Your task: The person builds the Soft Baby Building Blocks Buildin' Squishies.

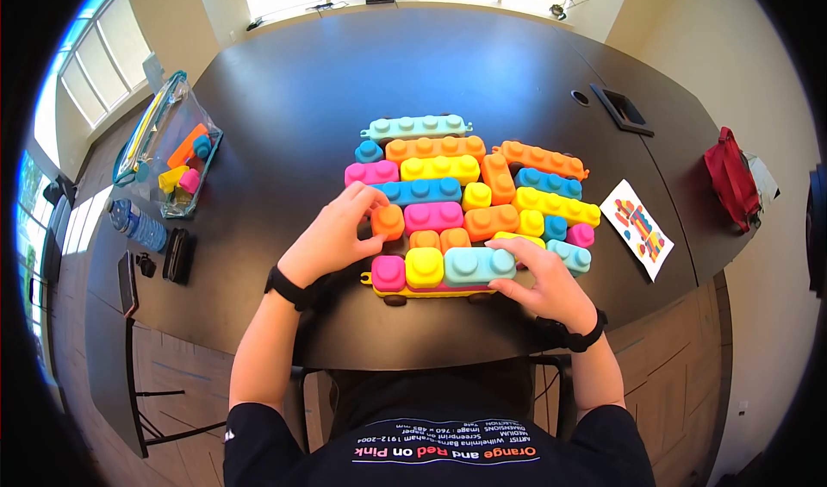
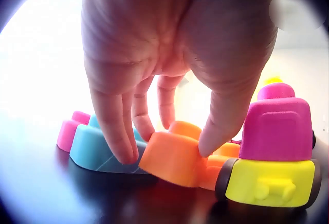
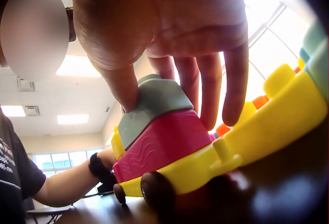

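Note:
My left hand (image 1: 332, 235) (image 2: 175, 44) pinches an orange block (image 1: 388, 221) (image 2: 172, 157) between thumb and fingers; the block looks slightly tilted in the left wrist view. Beside it lie a long blue block (image 1: 422, 190) and a magenta block (image 1: 433, 217). My right hand (image 1: 551, 284) (image 3: 169, 39) grips a pale teal block (image 1: 480, 265) (image 3: 159, 100), thumb on the near side and fingers behind. That block sits at the right end of a wheeled yellow base (image 3: 193, 175) with a magenta layer, which also carries a yellow block (image 1: 424, 267) and a magenta block (image 1: 388, 273) (image 2: 276, 131).
Rows of coloured blocks spread beyond both hands, with a pale teal wheeled piece (image 1: 418, 127) farthest back. On the right lies a printed picture card (image 1: 637, 228), then a red bag (image 1: 732, 179). A clear bag of blocks (image 1: 177, 142), bottle (image 1: 138, 226) and black case (image 1: 177, 256) are left.

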Demonstrator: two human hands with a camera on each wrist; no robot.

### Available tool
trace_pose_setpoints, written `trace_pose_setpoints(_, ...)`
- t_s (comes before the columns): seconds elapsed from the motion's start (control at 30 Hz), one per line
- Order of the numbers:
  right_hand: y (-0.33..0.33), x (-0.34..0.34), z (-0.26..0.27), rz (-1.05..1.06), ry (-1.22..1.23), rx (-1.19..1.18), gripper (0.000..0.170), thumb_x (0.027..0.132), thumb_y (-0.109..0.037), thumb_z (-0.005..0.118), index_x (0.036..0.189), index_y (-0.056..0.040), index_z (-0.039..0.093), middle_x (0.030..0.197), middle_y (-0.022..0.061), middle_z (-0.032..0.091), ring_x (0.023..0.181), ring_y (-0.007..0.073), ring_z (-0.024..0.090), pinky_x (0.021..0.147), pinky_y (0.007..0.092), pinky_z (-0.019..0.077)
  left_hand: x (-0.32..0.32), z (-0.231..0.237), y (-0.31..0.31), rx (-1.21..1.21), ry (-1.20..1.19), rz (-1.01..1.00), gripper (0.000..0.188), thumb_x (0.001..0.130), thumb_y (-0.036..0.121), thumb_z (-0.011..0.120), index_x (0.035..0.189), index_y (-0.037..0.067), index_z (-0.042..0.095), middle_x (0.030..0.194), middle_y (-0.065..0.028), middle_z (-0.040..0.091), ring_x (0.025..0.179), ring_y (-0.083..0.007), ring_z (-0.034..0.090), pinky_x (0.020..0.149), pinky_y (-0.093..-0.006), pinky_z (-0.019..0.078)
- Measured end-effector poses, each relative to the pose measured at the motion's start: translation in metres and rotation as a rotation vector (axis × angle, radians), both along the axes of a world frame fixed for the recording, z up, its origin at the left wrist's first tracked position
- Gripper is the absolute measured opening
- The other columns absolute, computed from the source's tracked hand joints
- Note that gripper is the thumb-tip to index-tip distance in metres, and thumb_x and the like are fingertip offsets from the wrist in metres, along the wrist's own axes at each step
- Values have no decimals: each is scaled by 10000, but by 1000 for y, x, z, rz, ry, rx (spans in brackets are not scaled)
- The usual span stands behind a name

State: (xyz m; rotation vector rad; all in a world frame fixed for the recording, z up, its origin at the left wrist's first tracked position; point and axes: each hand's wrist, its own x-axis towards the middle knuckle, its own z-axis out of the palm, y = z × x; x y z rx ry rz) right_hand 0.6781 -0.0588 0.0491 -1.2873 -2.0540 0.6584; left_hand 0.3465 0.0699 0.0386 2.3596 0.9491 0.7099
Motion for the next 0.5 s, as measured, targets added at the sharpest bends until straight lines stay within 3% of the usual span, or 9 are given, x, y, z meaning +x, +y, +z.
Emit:
trace_pose_setpoints(0.07, 0, -2, 0, -2, 11, 51, 491, 918, -195, 828, 1347, -55, 636, 1176, 136, 695, 1012, 307, 689, 875, 367, 558, 5, 18, -8, 21, -142, 25, 430, 843, 30, 799, 1224, 28, 600, 1196, -124, 611, 1108, -289, 678, 978, -373, 608)
trace_pose_setpoints(0.17, 0, -2, -2, -2, 17, 42, 496, 916, -197, 829, 1350, -55, 636, 1169, 140, 693, 1003, 315, 686, 876, 369, 555, 18, 36, -31, -21, -339, -33, 448, 851, 37, 804, 1255, 33, 610, 1206, -130, 612, 1120, -289, 675, 977, -374, 606)
trace_pose_setpoints(0.3, 1, -3, -2, 7, 14, 74, 496, 916, -198, 828, 1349, -51, 636, 1167, 145, 691, 1010, 324, 685, 881, 371, 551, 42, 43, -55, 28, -311, -185, 481, 843, -20, 792, 1296, 17, 634, 1237, -130, 598, 1160, -266, 675, 1000, -368, 594)
trace_pose_setpoints(0.5, 1, -4, -3, 6, -1, 62, 505, 921, -205, 823, 1357, -39, 627, 1175, 157, 693, 1047, 348, 685, 902, 395, 551, 54, 31, -65, 2, -302, -201, 490, 836, 50, 820, 1303, 73, 671, 1225, -121, 612, 1119, -307, 650, 982, -389, 540)
